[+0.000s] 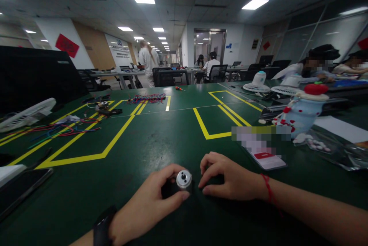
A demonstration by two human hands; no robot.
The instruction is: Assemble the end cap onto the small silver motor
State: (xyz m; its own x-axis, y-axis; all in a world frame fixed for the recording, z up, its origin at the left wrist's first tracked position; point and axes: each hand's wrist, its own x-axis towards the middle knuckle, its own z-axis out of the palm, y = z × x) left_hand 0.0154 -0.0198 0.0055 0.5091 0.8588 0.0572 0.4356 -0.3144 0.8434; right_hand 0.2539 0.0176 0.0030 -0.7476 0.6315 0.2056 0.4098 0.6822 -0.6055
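On the green tabletop (161, 138), a small electric motor (184, 179) stands upright, a silver cylinder with a dark centre and two dark holes in its round top face. My left hand (155, 192) has its thumb and fingers closed around it from the left; some of those fingertips are hidden behind the motor. Just to the right of the motor is my right hand (224, 177), resting with curved fingers apart from the thumb, holding nothing and not touching the motor. A dark watch band (103, 225) is on the left wrist, a red string (268, 188) on the right.
Wires (69, 129) lie at left, with a further bundle (148, 99) behind. A dark phone (25, 188) is at lower left; another phone (264, 152) lies beyond my right hand. At right stand a blue bottle (304, 112) and white fans (257, 83). Yellow tape (207, 131) marks the table.
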